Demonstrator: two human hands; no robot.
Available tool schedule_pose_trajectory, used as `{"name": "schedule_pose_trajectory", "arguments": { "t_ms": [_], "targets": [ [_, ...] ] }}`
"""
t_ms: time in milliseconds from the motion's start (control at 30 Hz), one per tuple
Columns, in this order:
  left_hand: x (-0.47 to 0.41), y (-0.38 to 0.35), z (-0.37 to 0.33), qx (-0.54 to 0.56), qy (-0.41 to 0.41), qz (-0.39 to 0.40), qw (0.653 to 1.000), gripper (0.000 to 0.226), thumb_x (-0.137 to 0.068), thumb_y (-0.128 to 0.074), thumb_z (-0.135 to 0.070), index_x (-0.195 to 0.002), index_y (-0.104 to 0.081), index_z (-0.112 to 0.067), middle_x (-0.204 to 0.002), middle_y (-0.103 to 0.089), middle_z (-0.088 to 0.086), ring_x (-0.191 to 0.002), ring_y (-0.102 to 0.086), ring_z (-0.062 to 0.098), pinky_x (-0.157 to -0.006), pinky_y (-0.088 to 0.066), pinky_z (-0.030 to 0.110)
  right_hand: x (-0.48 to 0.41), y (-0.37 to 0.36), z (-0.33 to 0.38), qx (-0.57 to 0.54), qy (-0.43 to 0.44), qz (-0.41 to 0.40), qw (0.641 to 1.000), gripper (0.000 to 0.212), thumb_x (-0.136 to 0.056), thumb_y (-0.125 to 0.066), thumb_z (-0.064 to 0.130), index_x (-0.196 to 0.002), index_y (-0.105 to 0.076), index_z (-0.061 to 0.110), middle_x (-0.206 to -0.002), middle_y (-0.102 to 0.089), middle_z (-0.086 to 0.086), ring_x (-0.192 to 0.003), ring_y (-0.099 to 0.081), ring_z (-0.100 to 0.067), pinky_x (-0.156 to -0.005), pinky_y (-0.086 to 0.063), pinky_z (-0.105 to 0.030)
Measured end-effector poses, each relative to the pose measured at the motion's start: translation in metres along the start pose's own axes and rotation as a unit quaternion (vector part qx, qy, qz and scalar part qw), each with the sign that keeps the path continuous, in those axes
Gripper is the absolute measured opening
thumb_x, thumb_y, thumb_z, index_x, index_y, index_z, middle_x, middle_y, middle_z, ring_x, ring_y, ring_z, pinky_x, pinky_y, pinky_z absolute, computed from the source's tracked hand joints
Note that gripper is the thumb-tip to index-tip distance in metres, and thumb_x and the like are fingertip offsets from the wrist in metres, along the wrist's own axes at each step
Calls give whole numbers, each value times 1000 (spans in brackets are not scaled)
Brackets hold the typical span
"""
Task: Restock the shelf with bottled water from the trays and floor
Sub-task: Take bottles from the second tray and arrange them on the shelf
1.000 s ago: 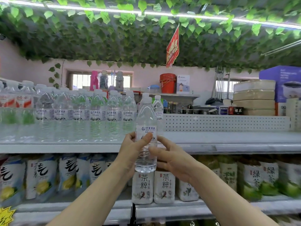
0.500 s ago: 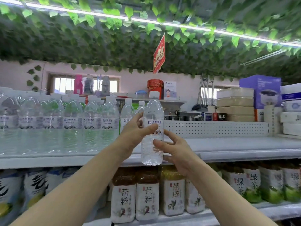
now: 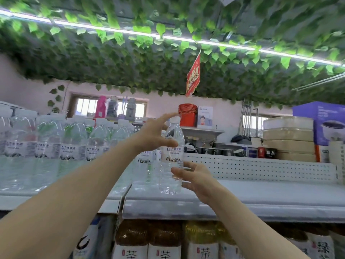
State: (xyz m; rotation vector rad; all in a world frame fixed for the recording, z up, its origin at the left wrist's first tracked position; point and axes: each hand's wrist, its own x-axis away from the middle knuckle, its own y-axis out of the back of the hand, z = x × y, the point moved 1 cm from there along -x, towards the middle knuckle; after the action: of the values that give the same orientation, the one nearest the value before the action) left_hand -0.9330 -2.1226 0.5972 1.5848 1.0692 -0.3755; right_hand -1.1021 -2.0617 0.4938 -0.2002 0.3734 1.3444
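Far left, the stocked water bottles (image 3: 46,146) stand packed in rows on the shelf (image 3: 252,191), and here is the left hand (image 3: 153,133) just beside them, fingers (image 3: 168,116) splayed wide, forefinger stretched up to the white cap, thumb laid against the label. The water bottle (image 3: 172,159) stands upright at the right end of those rows, its base low over the near part of the shelf, though whether it rests there I cannot tell. The right hand (image 3: 196,178) holds its lower body, thumb in front and fingers behind.
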Motion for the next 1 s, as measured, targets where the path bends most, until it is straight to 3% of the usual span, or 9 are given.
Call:
{"name": "schedule_pose_trajectory", "arguments": {
  "t_ms": [133,233,400,567,700,833,1000],
  "targets": [
    [-12,-12,29,-53,5,-30,998,105,-60,-90,-50,-148,-33,-41,-132,-60,7,-123,-54,21,-106,-44,47,-25,4,-14,8,-19,23,1000,41,-82,-84,15,-118,-66,9,-114,-73,-12,-103,-71,-22,-76,-57,-28],
    [-17,-19,50,-101,11,-46,994,106,-57,-85,-61,-147,-32,-46,-124,-63,0,-125,-47,20,-103,-37,39,-40,5,-19,13,-37,44,998,27,-84,-81,10,-102,-63,19,-105,-72,-7,-97,-70,-19,-76,-56,-29],
    [-23,-22,59,-120,10,-60,991,103,-62,-86,-52,-149,-33,-42,-127,-60,1,-118,-39,10,-93,-27,29,-64,4,-30,30,-42,57,997,46,-80,-86,16,-121,-65,13,-110,-74,-7,-103,-72,-19,-89,-57,-36],
    [-26,-24,62,-139,21,-56,989,103,-64,-86,-48,-151,-30,-43,-127,-61,1,-130,-35,21,-98,-31,35,-77,2,-33,64,-31,57,996,39,-84,-83,17,-119,-66,13,-110,-73,-9,-106,-70,-23,-97,-56,-42],
    [-26,-25,64,-152,29,-59,986,105,-65,-86,-49,-152,-27,-44,-127,-59,1,-131,-33,22,-104,-32,40,-80,1,-34,73,-26,58,995,35,-86,-81,15,-118,-66,13,-106,-72,-6,-103,-70,-20,-86,-57,-34],
    [-24,-25,62,-181,20,-60,981,105,-67,-83,-52,-154,-25,-41,-126,-62,-1,-133,-32,22,-106,-33,41,-80,2,-35,67,-31,63,995,34,-85,-81,15,-115,-65,15,-112,-71,-10,-107,-70,-24,-101,-55,-44],
    [-23,-26,59,-228,18,-54,972,105,-70,-78,-59,-156,-21,-38,-138,-57,-2,-141,-25,24,-114,-25,43,-76,2,-34,70,-42,55,995,32,-86,-81,18,-114,-66,17,-117,-70,-10,-113,-67,-24,-106,-51,-47]
  ]
}}
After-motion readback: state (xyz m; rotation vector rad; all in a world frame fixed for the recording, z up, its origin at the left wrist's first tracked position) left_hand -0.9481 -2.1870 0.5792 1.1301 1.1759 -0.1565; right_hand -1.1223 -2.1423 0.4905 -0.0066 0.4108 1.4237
